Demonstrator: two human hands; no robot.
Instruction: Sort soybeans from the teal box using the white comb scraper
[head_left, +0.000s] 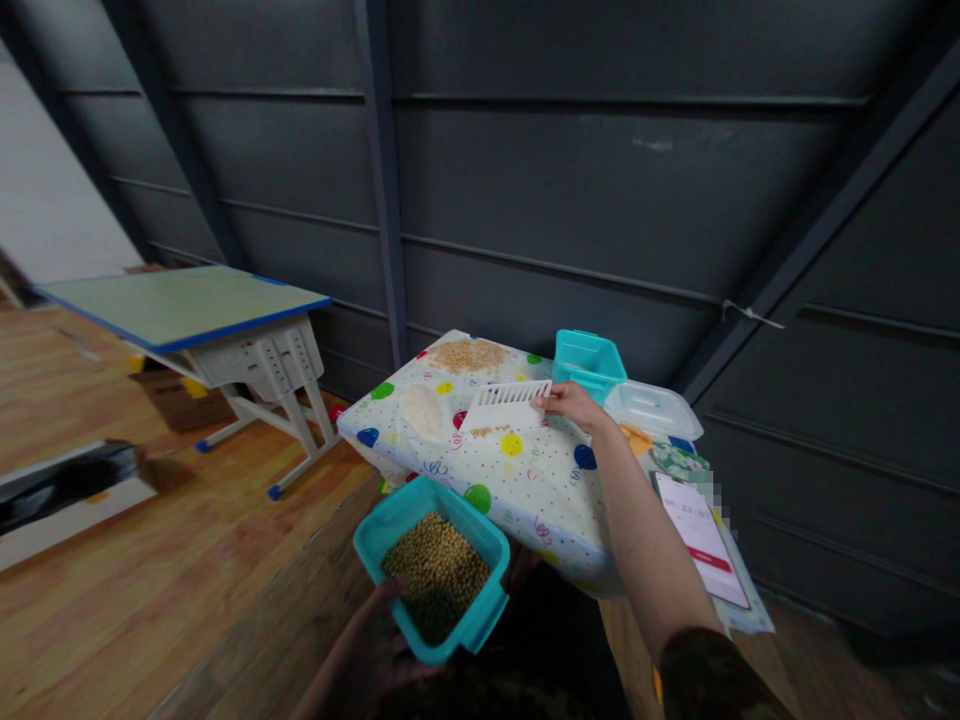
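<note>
My left hand [379,645] grips a teal box [390,522] from below and holds it at the table's near edge; the box is full of brown-green beans [437,572]. My right hand [571,404] reaches over the table and is closed on the end of a white slotted scraper [504,405] that rests on the dotted tablecloth [525,480]. A few small grains [489,431] lie under the scraper. Beyond it sit a pile of tan grains [466,354] and a pile of white grains [424,410].
An empty teal box [587,362] and a clear lid [652,408] stand at the table's far right. A printed sheet [701,535] lies on the right edge. A blue-edged desk [180,305] stands to the left on a wooden floor, a dark panelled wall behind.
</note>
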